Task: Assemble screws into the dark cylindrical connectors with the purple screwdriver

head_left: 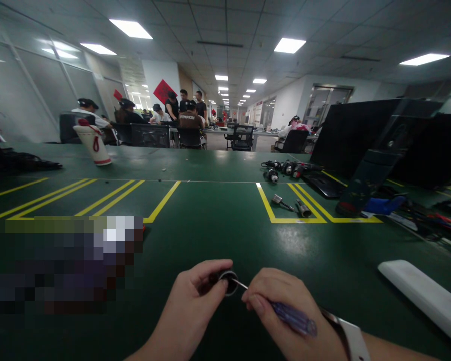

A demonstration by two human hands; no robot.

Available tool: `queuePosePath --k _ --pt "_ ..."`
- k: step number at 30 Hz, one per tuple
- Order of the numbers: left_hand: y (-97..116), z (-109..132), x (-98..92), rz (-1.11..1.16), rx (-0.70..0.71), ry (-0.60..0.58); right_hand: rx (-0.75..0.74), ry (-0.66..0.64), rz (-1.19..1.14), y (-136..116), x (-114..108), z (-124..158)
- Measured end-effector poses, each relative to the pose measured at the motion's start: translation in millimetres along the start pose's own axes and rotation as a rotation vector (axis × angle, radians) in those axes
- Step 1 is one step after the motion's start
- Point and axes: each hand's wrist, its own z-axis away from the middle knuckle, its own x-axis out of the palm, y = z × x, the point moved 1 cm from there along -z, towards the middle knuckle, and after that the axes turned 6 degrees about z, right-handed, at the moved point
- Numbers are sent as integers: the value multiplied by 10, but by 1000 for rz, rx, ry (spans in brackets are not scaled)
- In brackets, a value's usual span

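Observation:
Near the front of the green table, my left hand pinches a small round cylindrical part with a metal rim, its open end turned toward my right hand. Most of that part is hidden behind my fingers. My right hand is wrapped around a screwdriver with a translucent purple handle. Its thin metal shaft points left, and the tip reaches into the rim of the round part; what it touches inside cannot be made out.
Two metal connector-like parts lie inside a yellow-taped box. Behind them are several dark cylindrical parts. A dark bottle, a monitor and a white bar are at right. A white cup stands back left; people sit beyond.

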Motion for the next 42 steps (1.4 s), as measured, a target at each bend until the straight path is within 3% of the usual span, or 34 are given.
queuePosePath --k 12,31,42 --pt "8 18 -11 -128 103 52 -204 -22 124 -7 25 68" --pt "-6 13 0 -125 152 73 -251 17 289 -29 92 92" --pt "-14 2 -3 -132 162 93 -246 -11 230 -36 73 73"
